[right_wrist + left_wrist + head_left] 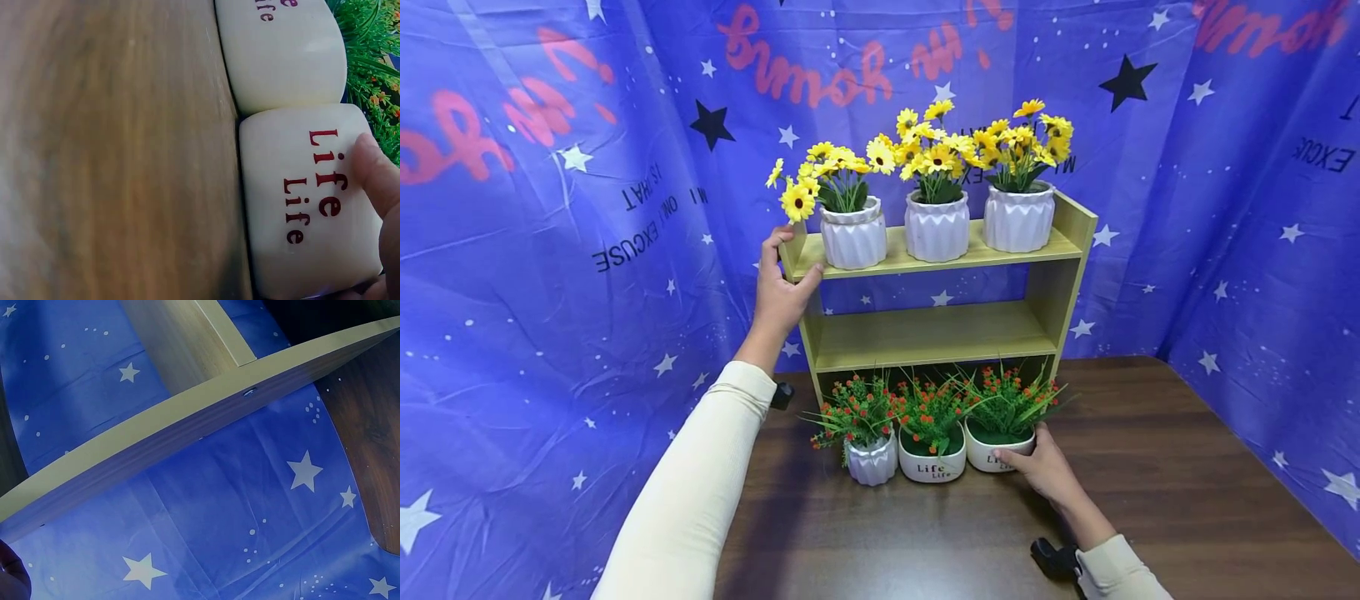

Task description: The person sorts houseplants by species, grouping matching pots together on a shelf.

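A light wooden shelf [932, 335] stands at the back of the table. My left hand [781, 287] grips its upper left side, thumb along the front edge and fingers round the side panel [156, 419]. In front of the shelf's base is a row of three potted plants with red flowers. The rightmost is a white oval planter [985, 454] lettered "Life"; my right hand [1048, 473] holds it by its right end. In the right wrist view the thumb [375, 172] lies on the planter's front near the rim, while the other fingers are mostly hidden.
On the top board are three white fluted pots [937, 229] of yellow flowers. A second "Life" planter [931, 467] sits beside the held one, with a fluted pot [872, 462] to its left. Blue starry cloth [700, 208] hangs behind the brown table [1150, 467].
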`<state>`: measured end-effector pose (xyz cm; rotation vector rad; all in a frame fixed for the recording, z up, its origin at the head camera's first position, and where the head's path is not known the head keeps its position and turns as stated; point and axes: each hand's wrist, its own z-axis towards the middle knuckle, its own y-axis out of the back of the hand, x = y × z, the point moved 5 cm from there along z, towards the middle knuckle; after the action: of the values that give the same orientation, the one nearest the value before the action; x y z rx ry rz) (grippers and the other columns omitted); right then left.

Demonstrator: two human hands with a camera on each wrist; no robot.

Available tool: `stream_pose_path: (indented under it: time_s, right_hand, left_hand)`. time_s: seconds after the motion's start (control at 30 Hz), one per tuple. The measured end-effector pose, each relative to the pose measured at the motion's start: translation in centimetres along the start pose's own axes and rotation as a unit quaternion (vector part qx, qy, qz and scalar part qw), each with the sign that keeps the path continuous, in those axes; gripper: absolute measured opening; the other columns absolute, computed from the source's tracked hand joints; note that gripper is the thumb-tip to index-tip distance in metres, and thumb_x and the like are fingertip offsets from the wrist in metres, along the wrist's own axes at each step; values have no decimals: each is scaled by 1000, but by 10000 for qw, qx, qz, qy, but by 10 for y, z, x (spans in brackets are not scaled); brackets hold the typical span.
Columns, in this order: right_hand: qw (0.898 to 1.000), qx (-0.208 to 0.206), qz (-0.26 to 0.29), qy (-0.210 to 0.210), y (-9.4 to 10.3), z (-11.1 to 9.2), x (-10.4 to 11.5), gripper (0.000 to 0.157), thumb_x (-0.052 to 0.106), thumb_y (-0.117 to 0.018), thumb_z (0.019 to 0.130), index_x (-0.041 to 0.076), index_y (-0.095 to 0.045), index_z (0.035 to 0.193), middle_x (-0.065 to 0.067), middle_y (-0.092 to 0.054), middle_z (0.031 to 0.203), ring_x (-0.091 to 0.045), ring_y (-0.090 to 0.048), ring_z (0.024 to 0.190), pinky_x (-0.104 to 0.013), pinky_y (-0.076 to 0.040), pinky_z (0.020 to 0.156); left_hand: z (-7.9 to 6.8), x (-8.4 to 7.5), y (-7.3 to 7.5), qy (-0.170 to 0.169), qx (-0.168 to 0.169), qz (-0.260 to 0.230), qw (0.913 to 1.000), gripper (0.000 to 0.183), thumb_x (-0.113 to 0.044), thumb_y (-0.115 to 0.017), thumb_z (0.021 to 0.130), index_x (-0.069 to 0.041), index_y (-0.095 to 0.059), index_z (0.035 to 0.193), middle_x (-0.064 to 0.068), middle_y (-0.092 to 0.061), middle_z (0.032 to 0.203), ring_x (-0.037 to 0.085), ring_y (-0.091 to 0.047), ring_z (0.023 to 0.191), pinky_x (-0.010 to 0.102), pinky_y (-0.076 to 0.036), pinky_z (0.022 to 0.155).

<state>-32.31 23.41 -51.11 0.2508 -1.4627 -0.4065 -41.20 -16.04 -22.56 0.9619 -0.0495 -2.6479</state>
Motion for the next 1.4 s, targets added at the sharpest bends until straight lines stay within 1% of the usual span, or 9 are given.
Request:
stream_pose_path:
  time_s: [0.27,0.4,0.53,0.63,0.7,0.83,0.93,1.2,1.4]
  right_hand:
    - [9991,-431,-4,-3,10,-5,3,86,30,-83,81,-6,-36,143,-29,-52,134,-38,-47,125,-49,-35,105]
    - [9969,-728,-294,12,21,-12,16,87,35,-83,80,-3,-38,143,-27,-54,134,-35,-50,122,-45,-38,101]
    - [9957,-856,-342,95,30,-19,33,88,34,-83,81,-3,-36,145,-26,-56,134,-30,-53,119,-25,-41,92]
    - [9947,-967,-292,184,36,-24,44,88,33,-83,81,-4,-35,145,-27,-56,134,-28,-55,116,-11,-40,83]
    - [9934,-1086,-254,253,41,-26,50,86,33,-83,81,-4,-36,144,-26,-57,132,-22,-57,112,-7,-40,79]
    - [9910,-1253,30,465,50,-27,63,81,28,-82,83,-4,-37,143,-26,-58,131,2,-55,100,-6,-43,78]
    - [9895,-1301,216,595,57,-26,73,80,24,-82,84,-4,-36,143,-27,-58,130,11,-52,94,-6,-44,78]
    - [9851,-1484,343,793,70,-15,102,81,22,-80,85,-4,-32,145,-26,-57,132,8,-53,95,-7,-44,77]
    - [9846,-1394,561,899,73,1,118,84,22,-79,86,-4,-26,146,-26,-55,134,2,-54,98,-9,-45,78]
  left_hand:
    - [1,-2,-1,-32,-27,-89,10000,53,0,-72,83,4,-42,127,12,-43,149,24,-35,140,32,-23,114]
    - [-3,-18,0,-49,-22,-150,9999,52,4,-70,82,9,-41,126,20,-41,149,32,-34,140,33,-23,114]
    - [-8,-38,2,58,39,-117,9999,51,5,-68,82,10,-41,125,23,-41,148,33,-34,140,32,-24,114]
    - [-9,-40,2,130,53,-59,9999,50,5,-68,83,10,-41,125,22,-41,149,32,-33,141,32,-23,114]
    - [-9,-41,2,127,46,-53,9999,50,5,-68,83,10,-41,125,22,-41,148,33,-33,141,33,-23,114]
    - [-9,-41,2,31,62,-48,10000,49,6,-68,83,12,-42,125,23,-41,149,34,-33,140,34,-23,114]
    - [-9,-41,3,-37,77,-47,10000,49,7,-68,84,12,-41,124,24,-41,149,35,-33,140,34,-23,114]
    - [-9,-43,3,15,95,-62,9999,50,6,-69,84,13,-42,126,23,-41,148,34,-34,140,34,-23,114]
    - [-9,-42,3,-63,72,-48,9999,50,7,-69,83,13,-41,125,24,-41,148,35,-34,139,33,-23,114]
